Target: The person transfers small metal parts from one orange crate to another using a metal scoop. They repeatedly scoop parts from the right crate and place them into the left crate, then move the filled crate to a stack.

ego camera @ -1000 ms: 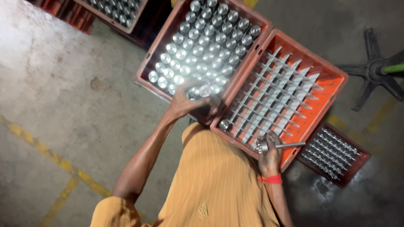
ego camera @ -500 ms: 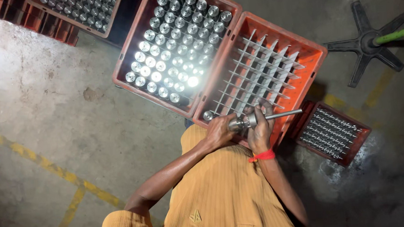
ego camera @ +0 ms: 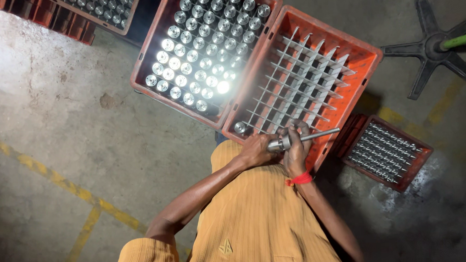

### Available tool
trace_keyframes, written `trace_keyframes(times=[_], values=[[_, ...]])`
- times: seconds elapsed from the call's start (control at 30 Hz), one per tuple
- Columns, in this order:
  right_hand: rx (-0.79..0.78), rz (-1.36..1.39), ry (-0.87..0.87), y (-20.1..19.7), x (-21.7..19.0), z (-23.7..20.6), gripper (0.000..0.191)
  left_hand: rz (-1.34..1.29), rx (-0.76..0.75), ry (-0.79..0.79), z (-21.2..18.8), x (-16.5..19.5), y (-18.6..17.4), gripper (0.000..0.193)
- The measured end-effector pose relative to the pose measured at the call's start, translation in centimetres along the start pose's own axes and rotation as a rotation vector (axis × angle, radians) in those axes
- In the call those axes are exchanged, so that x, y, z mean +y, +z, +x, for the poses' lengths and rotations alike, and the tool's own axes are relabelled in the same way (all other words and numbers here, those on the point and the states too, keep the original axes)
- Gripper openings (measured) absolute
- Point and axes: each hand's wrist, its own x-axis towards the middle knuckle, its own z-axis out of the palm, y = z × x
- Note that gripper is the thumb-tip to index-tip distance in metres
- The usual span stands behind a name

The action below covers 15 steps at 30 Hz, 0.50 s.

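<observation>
Both my hands meet over the near edge of an orange crate (ego camera: 363,57) with a grey divider grid. My right hand (ego camera: 296,149), with a red band at the wrist, grips a shiny metal part with a long thin shaft (ego camera: 317,137) pointing right. My left hand (ego camera: 255,150) holds the thicker head end of the same part (ego camera: 275,144). One metal piece (ego camera: 240,127) stands in the near left cell of the gridded crate. To the left, a second orange crate (ego camera: 153,50) is packed with several upright shiny metal pieces.
A smaller red crate (ego camera: 418,167) of thin metal rods lies on the concrete floor at the right. Further crates with metal pieces (ego camera: 94,11) sit at the top left. A black star-shaped base with a green pole (ego camera: 433,43) stands at the top right. Yellow floor lines (ego camera: 73,193) cross the lower left.
My left hand left the full crate and came to the shafted part in my right hand. Both hands now hold it over the gridded crate's near edge.
</observation>
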Motion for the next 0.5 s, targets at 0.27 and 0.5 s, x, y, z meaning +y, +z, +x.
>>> trace_keyframes(times=[0.27,0.5], values=[[0.117,0.06,0.218,-1.0,1.9,2.0,0.018,-0.144,-0.244,0.001,-0.7,-3.0,-2.7,0.067],[0.206,0.184,0.032,-5.3,4.1,4.2,0.016,0.581,0.306,0.352,-2.5,-5.5,-7.0,0.104]])
